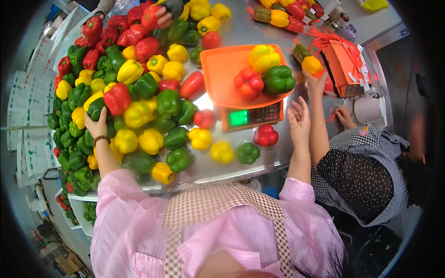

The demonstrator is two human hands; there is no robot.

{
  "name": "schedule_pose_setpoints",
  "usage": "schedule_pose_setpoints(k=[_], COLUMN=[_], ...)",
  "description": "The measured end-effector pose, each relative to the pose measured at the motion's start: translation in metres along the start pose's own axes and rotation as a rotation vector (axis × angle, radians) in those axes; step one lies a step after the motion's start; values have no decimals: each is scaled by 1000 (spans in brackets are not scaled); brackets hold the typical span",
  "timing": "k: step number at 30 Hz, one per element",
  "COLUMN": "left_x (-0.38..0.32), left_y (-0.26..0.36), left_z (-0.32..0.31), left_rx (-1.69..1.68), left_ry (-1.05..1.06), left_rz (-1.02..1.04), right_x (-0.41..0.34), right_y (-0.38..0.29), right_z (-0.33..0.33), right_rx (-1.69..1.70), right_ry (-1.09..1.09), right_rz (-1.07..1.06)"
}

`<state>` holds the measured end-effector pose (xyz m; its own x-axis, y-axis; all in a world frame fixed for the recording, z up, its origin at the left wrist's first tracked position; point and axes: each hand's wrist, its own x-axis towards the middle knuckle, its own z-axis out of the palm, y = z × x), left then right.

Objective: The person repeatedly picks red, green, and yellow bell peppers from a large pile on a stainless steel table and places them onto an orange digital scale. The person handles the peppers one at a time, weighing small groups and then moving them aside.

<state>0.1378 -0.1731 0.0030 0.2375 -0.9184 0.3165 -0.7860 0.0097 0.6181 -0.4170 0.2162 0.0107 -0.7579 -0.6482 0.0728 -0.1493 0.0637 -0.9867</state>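
Observation:
My left hand [97,125] reaches into the heap at the left, its fingers curled around a dark green bell pepper [97,109]. Right beside that lies a red bell pepper [117,98]. Beyond the right edge of a digital scale [240,118] with a lit green display, my right hand [299,117] hovers with fingers apart and nothing in it. On the scale's orange tray [222,74] sit a yellow bell pepper [263,59], a red one [248,84] and a green one [279,80], grouped at the right side. A red pepper [266,135] rests on the metal table before the scale.
A co-worker at my right holds a bagged green and yellow pepper pack [310,64] near an orange box [344,66] with red ties. Another person's hand [163,17] grips a red pepper at the far side. Finished-looking packs [278,17] lie at the back right.

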Motion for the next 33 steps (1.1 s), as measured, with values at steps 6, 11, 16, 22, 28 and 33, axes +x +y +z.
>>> schedule_pose_setpoints(k=[6,11,16,22,28,33], left_x=[-18,-45,-96,-165,-213,-230], left_y=[-25,23,126,235,318,350], left_z=[-7,-11,1,56,122,146], left_rx=[-298,-99,-303,-704,-493,-446], left_ry=[-155,212,192,-348,-812,-878], left_rz=[-71,109,500,493,743,778], right_x=[4,-10,-50,-52,-43,-42], right_y=[-2,4,44,68,21,2], right_z=[2,-15,-5,5,-12,-7], right_rx=[-9,-202,-605,329,1015,1112], right_ry=[-13,-185,-379,101,-8,-57], right_rz=[-1,98,-106,234,601,640])
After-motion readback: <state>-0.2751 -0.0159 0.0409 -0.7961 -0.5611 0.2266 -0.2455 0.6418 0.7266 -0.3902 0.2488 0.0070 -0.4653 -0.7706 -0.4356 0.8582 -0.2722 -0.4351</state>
